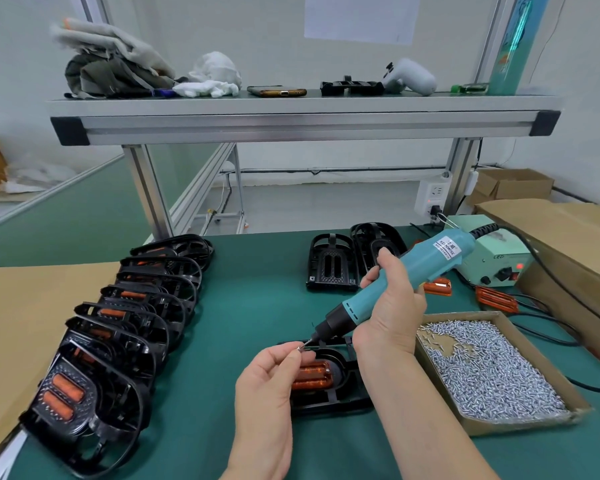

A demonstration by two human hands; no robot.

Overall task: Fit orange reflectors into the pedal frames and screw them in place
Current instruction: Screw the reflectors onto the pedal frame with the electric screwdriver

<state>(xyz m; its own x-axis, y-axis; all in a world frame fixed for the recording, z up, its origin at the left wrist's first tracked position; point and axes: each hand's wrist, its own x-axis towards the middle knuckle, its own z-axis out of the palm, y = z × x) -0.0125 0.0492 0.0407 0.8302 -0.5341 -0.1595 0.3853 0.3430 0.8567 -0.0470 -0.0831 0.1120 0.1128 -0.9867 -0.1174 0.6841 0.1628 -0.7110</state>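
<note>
Head view.
- Left hand [267, 379]: pinches screw [301, 347] against driver [416, 268] bit.
- Right hand [392, 306]: wrapped round driver body.
- Directly below pinch: frame [329, 400], reflector [312, 374] seated, this screw not yet driven.
- Far left of grip: row [118, 341] of frames, reflectors fitted; screws too small to tell.
- Beyond right hand: two empty frames [329, 268], loose reflectors [496, 298].
- Just right of right wrist: tray [499, 426] of screws.
- Judgement: most of batch done, few frames left.
</note>
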